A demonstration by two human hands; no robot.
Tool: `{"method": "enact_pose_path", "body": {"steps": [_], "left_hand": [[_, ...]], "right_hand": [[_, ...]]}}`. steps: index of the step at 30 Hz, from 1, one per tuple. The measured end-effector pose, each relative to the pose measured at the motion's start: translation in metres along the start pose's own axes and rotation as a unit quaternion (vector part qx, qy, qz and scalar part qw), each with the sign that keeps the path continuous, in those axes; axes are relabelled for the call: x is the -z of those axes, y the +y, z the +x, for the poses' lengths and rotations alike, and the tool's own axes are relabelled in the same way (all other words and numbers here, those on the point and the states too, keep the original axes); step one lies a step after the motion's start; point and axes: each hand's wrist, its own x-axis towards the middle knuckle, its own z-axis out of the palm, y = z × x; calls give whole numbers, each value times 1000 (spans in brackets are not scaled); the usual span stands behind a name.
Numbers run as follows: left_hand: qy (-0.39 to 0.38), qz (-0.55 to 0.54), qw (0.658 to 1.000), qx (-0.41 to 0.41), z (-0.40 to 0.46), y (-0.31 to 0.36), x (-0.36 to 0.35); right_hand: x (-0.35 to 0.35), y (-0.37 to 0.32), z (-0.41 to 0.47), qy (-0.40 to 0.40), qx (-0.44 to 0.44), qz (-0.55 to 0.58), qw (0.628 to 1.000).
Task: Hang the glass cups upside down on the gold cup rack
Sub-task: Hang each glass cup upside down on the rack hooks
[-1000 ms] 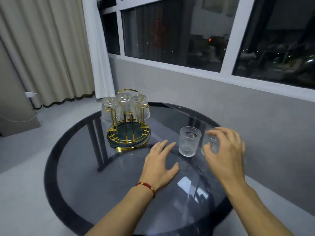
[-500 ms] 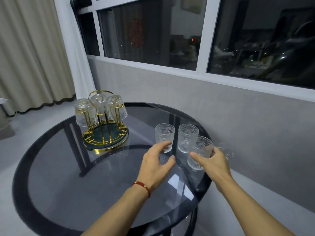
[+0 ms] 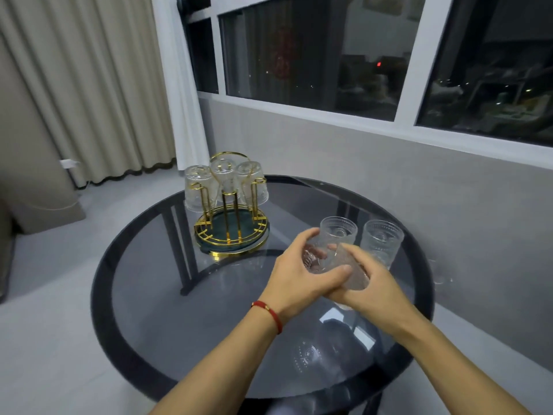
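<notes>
Holding one glass cup (image 3: 335, 262) tilted between both hands, left (image 3: 294, 280) and right (image 3: 374, 290), now lifted off worktop (image 3: 167, 295); ready for gold cup rack (image 3: 230, 217).

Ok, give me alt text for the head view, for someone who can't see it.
Both hands, left and right, hold one tilted glass cup above a round dark glass table. Two cups stand upright behind it; three hang upside down on the gold rack, far left.
</notes>
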Motion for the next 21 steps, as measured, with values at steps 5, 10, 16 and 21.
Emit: {"method": "enact_pose_path", "body": {"steps": [5, 10, 16, 21], "left_hand": [[114, -75, 990, 27, 9, -8, 33], [108, -87, 990, 36, 17, -22, 62], [159, 132, 977, 45, 29, -65, 91], [69, 425, 898, 95, 19, -132, 105]], "right_hand": [[-29, -1, 23, -43, -39, 164, 985], [-65, -8, 47, -85, -96, 374, 918], [-79, -38, 88, 119, -37, 218, 968], [-63, -70, 140, 206, -19, 60, 976]]}}
